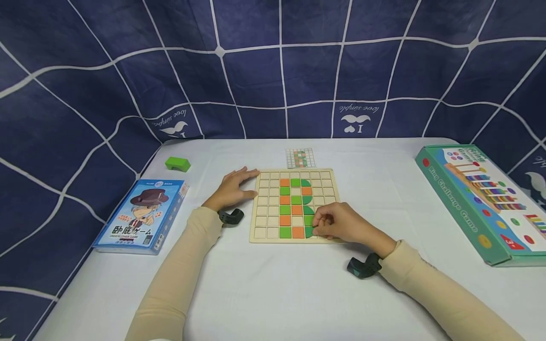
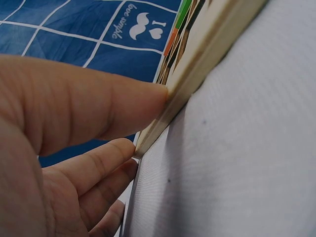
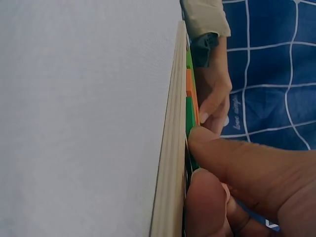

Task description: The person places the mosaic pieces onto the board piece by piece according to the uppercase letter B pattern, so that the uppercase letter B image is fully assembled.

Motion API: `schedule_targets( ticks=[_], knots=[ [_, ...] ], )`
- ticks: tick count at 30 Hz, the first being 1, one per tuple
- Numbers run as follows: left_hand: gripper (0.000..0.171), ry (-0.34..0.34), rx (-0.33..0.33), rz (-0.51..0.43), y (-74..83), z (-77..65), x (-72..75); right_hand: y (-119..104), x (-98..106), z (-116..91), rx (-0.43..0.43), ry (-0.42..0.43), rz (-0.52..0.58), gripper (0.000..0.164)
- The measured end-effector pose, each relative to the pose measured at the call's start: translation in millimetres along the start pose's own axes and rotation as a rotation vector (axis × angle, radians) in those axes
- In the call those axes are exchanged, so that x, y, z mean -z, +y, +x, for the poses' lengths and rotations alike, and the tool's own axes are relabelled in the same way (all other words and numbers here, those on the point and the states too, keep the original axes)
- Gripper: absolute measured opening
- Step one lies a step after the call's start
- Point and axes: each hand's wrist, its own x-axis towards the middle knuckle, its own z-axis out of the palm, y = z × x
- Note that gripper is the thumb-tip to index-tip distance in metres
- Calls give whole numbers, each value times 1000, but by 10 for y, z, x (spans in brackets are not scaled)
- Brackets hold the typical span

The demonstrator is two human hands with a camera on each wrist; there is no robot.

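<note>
A square wooden grid board point(image 1: 261, 220) lies on the white table, with orange, light green and dark green tiles in its middle columns. My left hand point(image 1: 232, 188) is at the board's left side, fingers spread. In the left wrist view its thumb point(image 2: 133, 106) and fingertips touch the board's edge point(image 2: 180, 94). At the bottom row, my right hand point(image 1: 339, 221) has curled fingers and pinches a dark green rounded tile point(image 1: 308, 232) at the lower right of the pattern. The right wrist view shows the thumb point(image 3: 232, 155) against dark green; the fingers partly hide the tile.
A small pattern card point(image 1: 300, 158) lies just behind the board. A green arch block point(image 1: 177, 164) and a blue game box point(image 1: 141, 215) are on the left. The large green game box point(image 1: 482, 203) lies at the right. A dark blue checked cloth point(image 1: 273, 71) hangs behind.
</note>
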Motion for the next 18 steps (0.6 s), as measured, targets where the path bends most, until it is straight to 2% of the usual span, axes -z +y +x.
schedule_targets(
  ticks=[9,14,18],
  knots=[
    [72,-11,1,-12,-9,17,-34,45,-23,-14,64,7,-17,13],
    [72,-25,30,-5,-35,-16,-83,83,7,-49,28,1,52,5],
    [72,-51,61,28,-18,-51,-107,141,116,-102,-23,50,55,9]
  ],
)
